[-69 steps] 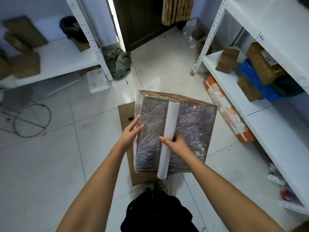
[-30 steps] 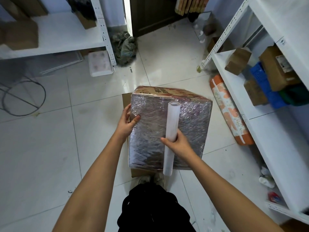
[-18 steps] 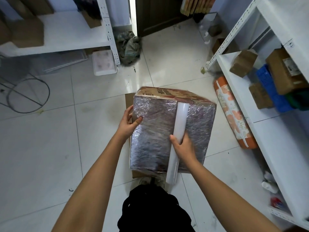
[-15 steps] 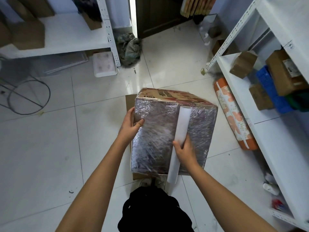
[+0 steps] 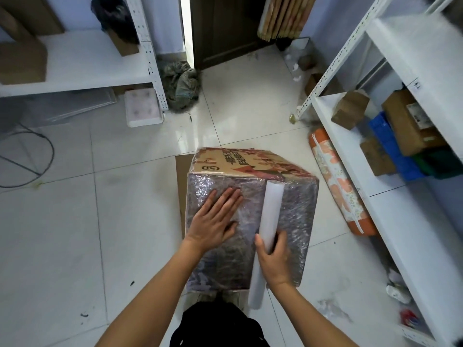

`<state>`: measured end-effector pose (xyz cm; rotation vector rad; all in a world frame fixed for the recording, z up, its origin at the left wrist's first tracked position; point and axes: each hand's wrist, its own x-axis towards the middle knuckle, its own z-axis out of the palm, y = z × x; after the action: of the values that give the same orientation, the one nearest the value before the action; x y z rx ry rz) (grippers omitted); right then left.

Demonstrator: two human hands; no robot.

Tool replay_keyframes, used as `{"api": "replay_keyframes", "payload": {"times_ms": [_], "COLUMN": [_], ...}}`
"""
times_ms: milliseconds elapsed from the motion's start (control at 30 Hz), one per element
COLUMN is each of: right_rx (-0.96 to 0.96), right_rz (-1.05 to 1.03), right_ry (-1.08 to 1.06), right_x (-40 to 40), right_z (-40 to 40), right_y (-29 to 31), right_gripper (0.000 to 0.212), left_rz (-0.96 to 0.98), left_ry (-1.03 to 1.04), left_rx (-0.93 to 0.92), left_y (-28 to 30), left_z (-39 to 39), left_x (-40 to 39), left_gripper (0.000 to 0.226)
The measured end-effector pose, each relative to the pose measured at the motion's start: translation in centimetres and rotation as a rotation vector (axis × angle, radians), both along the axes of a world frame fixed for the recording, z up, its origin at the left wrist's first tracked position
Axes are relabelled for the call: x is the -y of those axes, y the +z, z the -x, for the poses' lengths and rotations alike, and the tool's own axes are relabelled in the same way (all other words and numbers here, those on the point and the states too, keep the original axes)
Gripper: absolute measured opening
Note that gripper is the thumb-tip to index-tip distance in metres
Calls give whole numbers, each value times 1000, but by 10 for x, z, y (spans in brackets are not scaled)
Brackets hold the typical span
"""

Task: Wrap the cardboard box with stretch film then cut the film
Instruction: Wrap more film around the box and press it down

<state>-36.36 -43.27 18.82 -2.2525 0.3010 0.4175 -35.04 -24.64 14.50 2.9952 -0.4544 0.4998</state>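
- Head view, hands: left hand lies flat, fingers straight and together, palm pressing the filmed top face of the cardboard box; right hand has fingers and thumb curled round the lower part of the stretch film roll, which lies along the top face, its far end near the box's far edge
- Task's thing: box sits on the floor right in front of the person, on a flat cardboard sheet; top face already shiny and crinkled with film, far printed face looks bare or only thinly covered
- Risk, film: likely to slacken or bunch if the roll is pulled with the flat hand lifted; the pressing palm seems the only anchor
- Risk, box: a hard pull may skid the box on the sheet, or the sheet on the glossy tiles
- Risk, cut: no blade in view; tearing by hand could stretch the film into a ragged tail that peels back
- Surface: pale glossy floor tiles, scuffed, dark specks
- Room: white metal shelves right, holding boxes and a blue crate; an orange patterned roll beside them; shelf left, rag heap by a dark door
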Motion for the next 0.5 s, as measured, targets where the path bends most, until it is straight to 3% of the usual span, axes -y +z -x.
{"api": "replay_keyframes", "payload": {"times_ms": [167,300,500], "right_rx": [52,55,10], "right_rz": [155,213,208], "right_ry": [41,65,94], "right_x": [-9,-12,-4], "right_z": [-13,-16,-12], "right_y": [3,7,4], "right_gripper": [39,43,41], "left_rz": [-73,-20,26], "left_ry": [36,79,175], "left_rx": [-3,37,-138], "left_y": [10,37,39], "left_z": [-6,-28,-61], "left_x": [-1,16,8], "left_gripper": [63,64,58]}}
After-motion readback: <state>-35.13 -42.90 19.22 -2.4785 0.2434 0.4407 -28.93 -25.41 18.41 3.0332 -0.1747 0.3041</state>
